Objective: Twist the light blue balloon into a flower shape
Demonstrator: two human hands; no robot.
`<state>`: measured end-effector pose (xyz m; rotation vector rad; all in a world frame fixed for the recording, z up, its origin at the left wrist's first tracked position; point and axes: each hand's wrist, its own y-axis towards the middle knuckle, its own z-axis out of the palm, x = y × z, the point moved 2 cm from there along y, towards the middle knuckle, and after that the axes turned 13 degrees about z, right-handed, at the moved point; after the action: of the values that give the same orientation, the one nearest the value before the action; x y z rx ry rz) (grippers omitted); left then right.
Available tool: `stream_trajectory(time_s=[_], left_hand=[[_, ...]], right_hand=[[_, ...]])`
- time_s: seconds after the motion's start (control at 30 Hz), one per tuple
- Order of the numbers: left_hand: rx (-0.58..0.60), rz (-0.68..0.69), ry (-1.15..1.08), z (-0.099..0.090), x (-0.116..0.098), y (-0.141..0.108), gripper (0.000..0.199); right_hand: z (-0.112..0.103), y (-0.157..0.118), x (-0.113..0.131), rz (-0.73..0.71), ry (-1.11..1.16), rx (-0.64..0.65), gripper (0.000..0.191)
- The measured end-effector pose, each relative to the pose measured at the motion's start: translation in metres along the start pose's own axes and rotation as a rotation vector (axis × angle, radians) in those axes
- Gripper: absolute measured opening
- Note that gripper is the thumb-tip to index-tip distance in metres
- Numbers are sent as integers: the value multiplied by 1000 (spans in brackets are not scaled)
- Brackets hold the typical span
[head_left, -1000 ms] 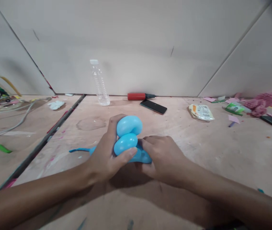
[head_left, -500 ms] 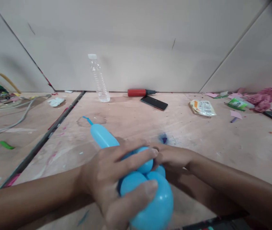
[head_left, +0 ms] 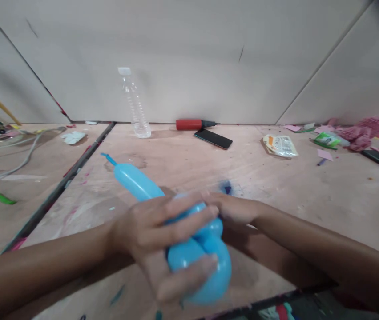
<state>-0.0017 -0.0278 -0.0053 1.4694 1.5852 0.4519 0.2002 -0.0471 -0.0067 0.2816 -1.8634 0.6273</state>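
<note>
A blue modelling balloon (head_left: pixel 139 183), bent and twisted into several rounded segments, is between my two hands above the table. My left hand (head_left: pixel 166 238) wraps over the bunched segments, fingers across the top and thumb along the near bulge. On the far right side of the bunch, my right hand (head_left: pixel 234 208) grips the balloon; its fingertips are mostly hidden behind the balloon and my left fingers. One long straight segment points away to the upper left, ending in a thin uninflated tip.
Along the wall stand a clear plastic bottle (head_left: pixel 136 109), a red hand pump (head_left: pixel 189 124) and a black phone (head_left: pixel 213 138). Rightward lie a plastic packet (head_left: pixel 279 146) and pink paper scraps (head_left: pixel 364 133). A green balloon piece (head_left: pixel 4 198) and a cable (head_left: pixel 31 153) are at left.
The balloon bunch has tilted and drawn slightly upward with both hands. Its straight end has swung a little up and left. The view has shifted slightly.
</note>
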Motion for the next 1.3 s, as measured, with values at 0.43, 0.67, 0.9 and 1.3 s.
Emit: stream_trajectory(time_s=[0.43,0.67,0.9,1.3], left_hand=[[-142,-21,82,2,2,9,84],[-233,193,33,9,3,7,90],[7,221,226,17,-17,-14,59],[173,677,413,6,7,1,40]], right_hand=[[5,-15,16,-189,-90,-358,33],[-4,-16,13,-237,-32,-289,19],[1,-7,-4,13,267,7,13],[-125,67,13,48,-806,-760,33]])
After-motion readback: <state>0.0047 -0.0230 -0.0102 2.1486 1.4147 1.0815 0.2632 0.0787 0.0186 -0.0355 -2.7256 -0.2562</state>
